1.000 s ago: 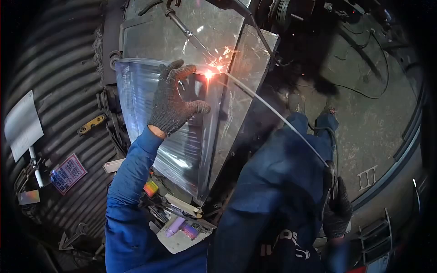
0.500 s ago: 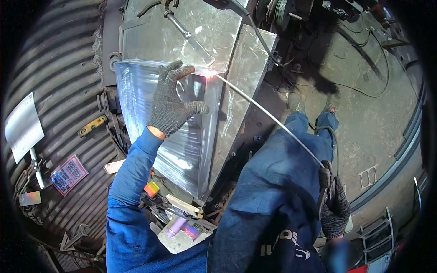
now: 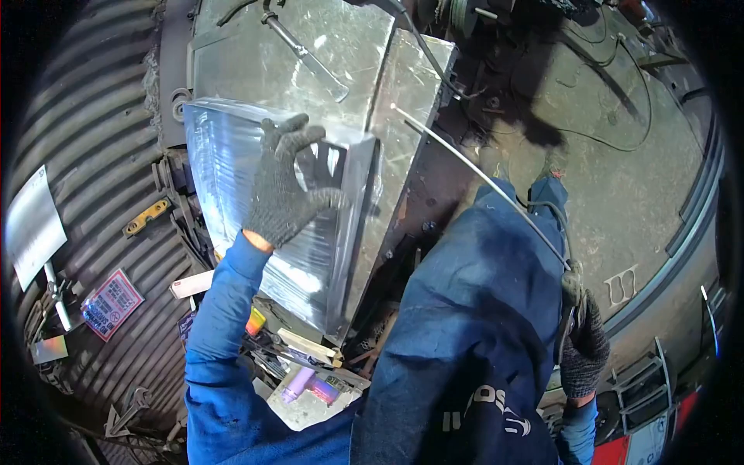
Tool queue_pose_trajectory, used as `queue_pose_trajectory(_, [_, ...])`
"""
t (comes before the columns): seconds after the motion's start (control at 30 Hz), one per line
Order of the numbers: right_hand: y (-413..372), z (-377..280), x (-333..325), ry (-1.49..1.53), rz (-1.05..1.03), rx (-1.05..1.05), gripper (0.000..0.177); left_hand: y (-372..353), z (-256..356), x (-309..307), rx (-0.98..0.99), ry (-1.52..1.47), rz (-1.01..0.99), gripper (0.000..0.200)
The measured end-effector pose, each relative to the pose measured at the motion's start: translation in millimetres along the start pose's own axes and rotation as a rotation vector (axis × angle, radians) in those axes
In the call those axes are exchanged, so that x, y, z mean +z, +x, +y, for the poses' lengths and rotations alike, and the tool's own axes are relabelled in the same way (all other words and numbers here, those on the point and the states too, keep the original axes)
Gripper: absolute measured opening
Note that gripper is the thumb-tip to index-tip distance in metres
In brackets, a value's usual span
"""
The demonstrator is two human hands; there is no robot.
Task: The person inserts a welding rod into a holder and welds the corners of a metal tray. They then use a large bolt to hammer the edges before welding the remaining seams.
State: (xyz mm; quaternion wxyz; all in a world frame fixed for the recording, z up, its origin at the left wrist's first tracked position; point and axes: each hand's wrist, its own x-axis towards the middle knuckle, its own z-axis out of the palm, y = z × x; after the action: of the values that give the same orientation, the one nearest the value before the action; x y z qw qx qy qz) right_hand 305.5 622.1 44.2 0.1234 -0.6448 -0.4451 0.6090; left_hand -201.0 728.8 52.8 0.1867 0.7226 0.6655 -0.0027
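My left hand (image 3: 287,182), in a dark knit glove, rests with fingers spread on a metal panel (image 3: 213,155) wrapped in shiny clear film. Its fingertips are near the panel's upper right corner. My right hand (image 3: 585,349), also gloved, is closed around an electrode holder (image 3: 572,288) at my right side. A long pale welding rod (image 3: 480,174) is clamped in the holder and points up and left. The rod's tip is over the metal strip of the bench, apart from the panel. The panel lies on a grey metal bench (image 3: 256,58).
A flat-bladed metal tool (image 3: 314,70) lies on the bench. A dark cable (image 3: 425,46) hangs over the bench's right edge. Corrugated metal (image 3: 101,101) lines the left, with a yellow level (image 3: 147,218) on it. Below the panel stands a purple bottle (image 3: 297,385).
The rod's tip has left the panel's corner, moving up and right, and the bright glow there is gone. My right hand has shifted slightly right. My left hand remains spread on the panel.
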Motion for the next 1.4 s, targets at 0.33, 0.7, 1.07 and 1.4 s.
queue_pose_trajectory(0.33, [5, 1, -20, -0.263, -0.088, -0.019, 0.071, -25, 16, 4, 0.069, 0.118, -0.152, 0.125])
queue_pose_trajectory(0.7, [-15, 16, -28, -0.128, 0.055, -0.019, 0.067, -35, 33, 10, -0.037, 0.06, 0.006, 0.126])
queue_pose_trajectory(1.07, [-20, 9, -67, -0.37, 0.123, -0.126, 0.052, -90, 92, 65, -0.602, -0.204, 0.005, 0.061])
queue_pose_trajectory(1.4, [-20, 46, -119, -0.607, 0.007, -0.099, 0.054, -122, 109, 98, -0.608, -0.137, 0.105, 0.03])
